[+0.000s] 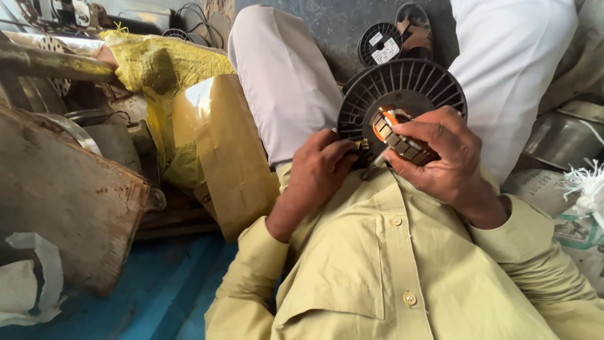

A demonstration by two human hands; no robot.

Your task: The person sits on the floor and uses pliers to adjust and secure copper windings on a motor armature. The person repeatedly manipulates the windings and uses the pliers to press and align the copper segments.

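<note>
The right hand (440,154) gripped a small orange-wound motor core (396,135) before a black ribbed spool (402,88), the left hand (321,167) pinched shut at its nine o'clock, and a smaller white-labelled spool (379,43) lay at twelve.

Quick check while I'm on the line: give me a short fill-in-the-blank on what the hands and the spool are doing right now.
1. The right hand grips a small motor core wound in ____ wire.
2. Behind the core stands a big ____ spool with ribs.
3. The left hand rests just ____ of the core.
4. The person's shirt is ____ green.

Missing words: orange; black; left; pale
</note>
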